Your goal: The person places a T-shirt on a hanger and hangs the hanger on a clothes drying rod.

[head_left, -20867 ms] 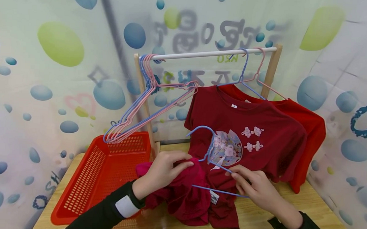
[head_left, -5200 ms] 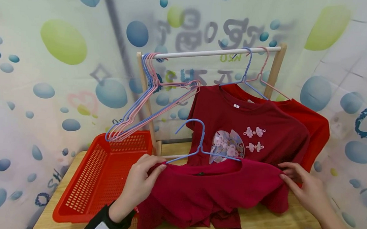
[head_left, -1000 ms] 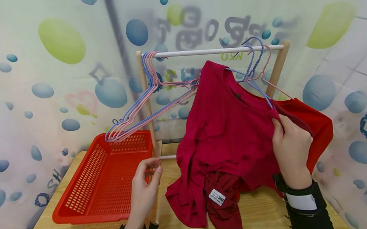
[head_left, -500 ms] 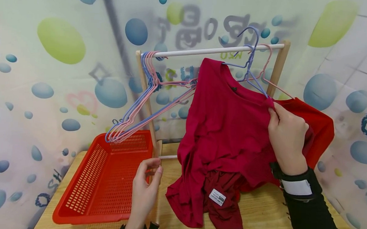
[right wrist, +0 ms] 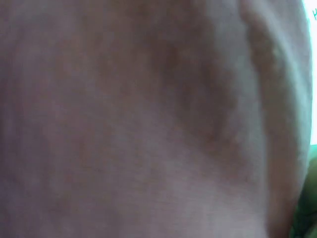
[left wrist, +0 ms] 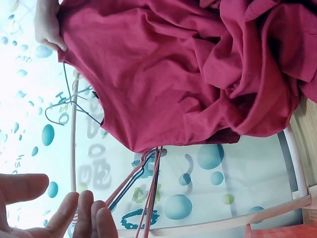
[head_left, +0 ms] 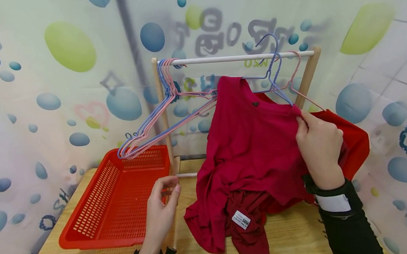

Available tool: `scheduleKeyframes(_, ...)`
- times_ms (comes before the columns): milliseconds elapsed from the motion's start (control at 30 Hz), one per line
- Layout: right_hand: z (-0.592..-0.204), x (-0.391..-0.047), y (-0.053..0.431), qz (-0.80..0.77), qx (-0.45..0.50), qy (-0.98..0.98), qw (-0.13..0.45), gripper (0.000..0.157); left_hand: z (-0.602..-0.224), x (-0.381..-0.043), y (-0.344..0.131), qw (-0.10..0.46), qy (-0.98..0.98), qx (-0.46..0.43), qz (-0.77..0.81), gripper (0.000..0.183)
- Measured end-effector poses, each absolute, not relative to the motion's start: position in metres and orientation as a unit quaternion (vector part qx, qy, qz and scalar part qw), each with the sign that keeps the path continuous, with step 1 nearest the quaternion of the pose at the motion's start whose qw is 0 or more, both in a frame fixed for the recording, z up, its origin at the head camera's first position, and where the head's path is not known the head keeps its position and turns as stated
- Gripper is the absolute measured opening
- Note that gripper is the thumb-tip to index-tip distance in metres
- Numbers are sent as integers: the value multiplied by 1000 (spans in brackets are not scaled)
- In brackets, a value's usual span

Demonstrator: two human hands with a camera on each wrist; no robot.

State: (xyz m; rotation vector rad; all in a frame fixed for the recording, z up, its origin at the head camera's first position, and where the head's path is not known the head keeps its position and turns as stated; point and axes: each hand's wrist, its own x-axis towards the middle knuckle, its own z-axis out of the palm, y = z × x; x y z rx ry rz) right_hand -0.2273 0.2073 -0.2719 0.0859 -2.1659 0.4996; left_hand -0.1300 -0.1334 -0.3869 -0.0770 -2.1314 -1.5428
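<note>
A crimson long-sleeved shirt [head_left: 253, 140] hangs on a blue hanger [head_left: 270, 67]. My right hand [head_left: 320, 146] pinches the shirt's shoulder at the hanger's right end. The hanger's hook rises above the white rail, in front of the blue hanger of the maroon shirt behind. Beside the basket, my left hand [head_left: 161, 211] holds nothing, its fingers loosely bent. The left wrist view shows the crimson shirt [left wrist: 163, 74] with its hanger [left wrist: 74, 102] at the neckline. Blurred cloth [right wrist: 138, 119] fills most of the right wrist view.
A wooden rack with a white rail [head_left: 219, 59] stands on the table [head_left: 297, 235]. Several pink and blue hangers [head_left: 165, 99] cluster at its left. A red garment [head_left: 354, 143] hangs at right. Below lies maroon fabric [head_left: 246, 237] with a white label. A red basket [head_left: 86, 197] stands at left.
Both hands were fitting the shirt onto the hanger low over the table; now the right hand alone holds it up at the rail. Over the last second the hook shifted left.
</note>
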Motion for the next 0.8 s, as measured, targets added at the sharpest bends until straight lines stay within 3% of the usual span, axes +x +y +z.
scheduleKeyframes(800,-265,-229,207,181,37,-915,358,36,-385,-127,-135,245,-781,-25,-574,25)
